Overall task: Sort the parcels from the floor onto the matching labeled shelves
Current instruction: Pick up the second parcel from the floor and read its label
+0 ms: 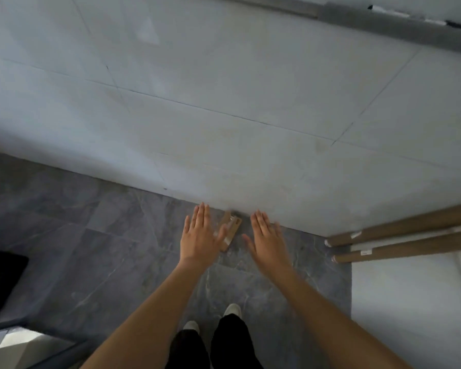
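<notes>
A small brown cardboard parcel point(231, 228) with clear tape lies on the grey marbled floor point(91, 235), close to the foot of the white wall. My left hand point(201, 235) hovers flat over its left side, fingers spread, partly covering it. My right hand point(266, 238) is stretched out flat just right of the parcel, a little blurred, holding nothing. Both forearms reach forward from the bottom of the view. No shelf is in sight.
Two long brown cardboard tubes point(399, 241) with white caps lie at the right on a white surface. A black object point(0, 278) sits at the left edge. My feet in pale shoes point(232, 310) stand below the hands.
</notes>
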